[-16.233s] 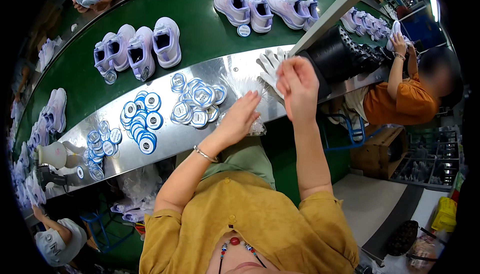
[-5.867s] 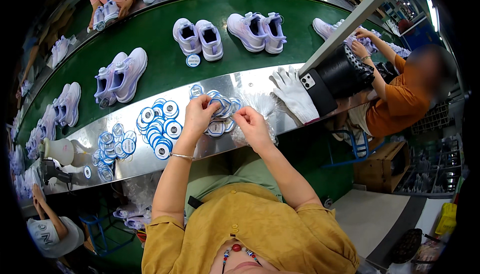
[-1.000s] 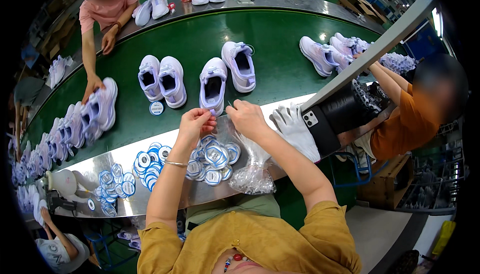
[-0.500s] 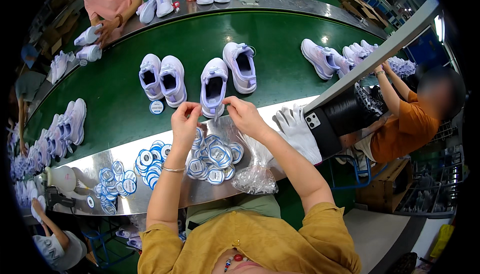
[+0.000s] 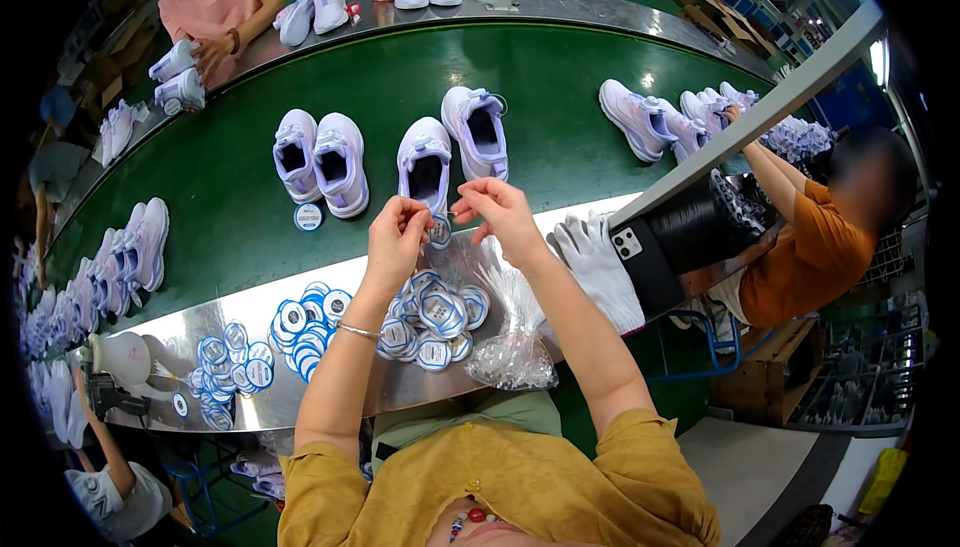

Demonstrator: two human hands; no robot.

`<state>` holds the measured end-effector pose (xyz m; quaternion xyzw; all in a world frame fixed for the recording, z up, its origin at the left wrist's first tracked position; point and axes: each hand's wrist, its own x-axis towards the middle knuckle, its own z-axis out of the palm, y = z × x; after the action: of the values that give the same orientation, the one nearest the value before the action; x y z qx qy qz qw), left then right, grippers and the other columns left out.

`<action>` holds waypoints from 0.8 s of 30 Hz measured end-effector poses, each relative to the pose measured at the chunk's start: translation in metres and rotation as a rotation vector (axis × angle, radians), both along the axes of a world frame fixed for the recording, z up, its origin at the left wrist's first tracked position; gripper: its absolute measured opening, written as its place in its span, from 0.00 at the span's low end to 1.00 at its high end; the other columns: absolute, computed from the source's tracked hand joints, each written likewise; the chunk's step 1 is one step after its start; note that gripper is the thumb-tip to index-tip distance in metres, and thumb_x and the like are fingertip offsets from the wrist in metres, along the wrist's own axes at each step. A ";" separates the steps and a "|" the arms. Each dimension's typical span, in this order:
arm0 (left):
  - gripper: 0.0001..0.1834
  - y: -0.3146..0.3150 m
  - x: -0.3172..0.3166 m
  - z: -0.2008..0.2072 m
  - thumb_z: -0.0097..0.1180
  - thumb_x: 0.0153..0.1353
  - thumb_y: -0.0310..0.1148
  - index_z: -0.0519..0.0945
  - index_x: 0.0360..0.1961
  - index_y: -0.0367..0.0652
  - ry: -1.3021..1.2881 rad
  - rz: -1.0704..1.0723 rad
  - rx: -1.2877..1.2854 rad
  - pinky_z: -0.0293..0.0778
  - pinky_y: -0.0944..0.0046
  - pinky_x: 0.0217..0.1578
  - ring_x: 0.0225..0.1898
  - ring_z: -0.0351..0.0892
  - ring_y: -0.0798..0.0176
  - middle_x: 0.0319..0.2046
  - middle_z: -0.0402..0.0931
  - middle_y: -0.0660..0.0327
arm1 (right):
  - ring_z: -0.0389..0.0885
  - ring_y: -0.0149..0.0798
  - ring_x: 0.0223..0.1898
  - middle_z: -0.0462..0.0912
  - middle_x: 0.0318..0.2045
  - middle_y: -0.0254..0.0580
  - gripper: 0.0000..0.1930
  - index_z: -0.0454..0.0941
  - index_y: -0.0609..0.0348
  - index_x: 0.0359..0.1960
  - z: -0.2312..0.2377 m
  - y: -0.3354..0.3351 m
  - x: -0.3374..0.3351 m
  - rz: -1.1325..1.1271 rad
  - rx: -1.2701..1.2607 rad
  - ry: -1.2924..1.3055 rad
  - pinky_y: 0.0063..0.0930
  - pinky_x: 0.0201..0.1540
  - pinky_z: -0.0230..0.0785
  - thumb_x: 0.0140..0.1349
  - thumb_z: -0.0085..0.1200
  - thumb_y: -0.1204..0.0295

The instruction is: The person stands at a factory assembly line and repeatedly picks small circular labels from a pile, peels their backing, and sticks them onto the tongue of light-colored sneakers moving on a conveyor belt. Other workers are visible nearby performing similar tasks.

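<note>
Both my hands are at the heel of a white-and-lilac sneaker (image 5: 423, 160) that stands on the green belt. A round tag (image 5: 440, 233) hangs at that heel, between my hands. My left hand (image 5: 398, 239) is pinched just left of the tag; what its fingertips hold is too small to make out. On the other side, my right hand (image 5: 503, 219) has thumb and forefinger drawn together near the tag's top, also on something too fine to name. The matching sneaker (image 5: 477, 133) stands just beyond. Another pair (image 5: 341, 165) sits to the left, with a round tag (image 5: 308, 216) at its heel.
Piles of round blue-and-white tags (image 5: 437, 311) lie on the metal ledge (image 5: 345, 417). Beside them are a bundle of clear plastic fasteners (image 5: 512, 352), white gloves (image 5: 598, 267) and a phone (image 5: 627, 243). A slanting post (image 5: 745, 127) rises at right. Co-workers handle shoes nearby.
My left hand has shifted right and my right hand has come slightly closer. The round tag now shows at the sneaker's heel. The sneakers have slid slightly left.
</note>
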<state>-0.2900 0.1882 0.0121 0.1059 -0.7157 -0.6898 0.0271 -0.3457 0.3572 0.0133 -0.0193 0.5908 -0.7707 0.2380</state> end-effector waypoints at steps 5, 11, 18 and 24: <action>0.02 -0.001 0.001 -0.004 0.51 0.61 0.23 0.74 0.34 0.37 0.012 0.021 -0.015 0.64 0.77 0.18 0.22 0.70 0.76 0.25 0.76 0.63 | 0.75 0.25 0.26 0.79 0.27 0.39 0.10 0.74 0.65 0.39 -0.011 -0.011 0.014 0.032 -0.067 0.030 0.13 0.16 0.64 0.59 0.57 0.72; 0.03 -0.009 0.003 0.000 0.54 0.61 0.26 0.75 0.34 0.38 0.067 0.070 -0.105 0.63 0.78 0.18 0.24 0.71 0.78 0.27 0.77 0.65 | 0.74 0.23 0.25 0.79 0.26 0.36 0.06 0.78 0.65 0.35 -0.011 -0.018 0.011 -0.036 -0.074 0.089 0.13 0.20 0.63 0.59 0.56 0.74; 0.12 -0.022 0.006 0.007 0.53 0.60 0.22 0.81 0.44 0.37 0.044 -0.006 0.011 0.65 0.76 0.36 0.32 0.70 0.75 0.30 0.75 0.67 | 0.75 0.23 0.28 0.80 0.28 0.34 0.07 0.80 0.64 0.37 -0.007 -0.026 0.007 0.032 -0.135 0.112 0.14 0.25 0.64 0.58 0.57 0.75; 0.17 -0.028 0.005 0.006 0.53 0.58 0.20 0.79 0.49 0.40 0.060 -0.092 -0.023 0.64 0.77 0.37 0.34 0.68 0.76 0.32 0.71 0.70 | 0.72 0.24 0.28 0.79 0.29 0.33 0.06 0.80 0.65 0.36 -0.011 -0.033 0.003 0.083 -0.015 0.338 0.17 0.30 0.64 0.57 0.57 0.77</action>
<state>-0.2847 0.1602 0.0177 0.0518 -0.7265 -0.6850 0.0177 -0.3424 0.3240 0.0025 -0.1745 0.6155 -0.7503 0.1667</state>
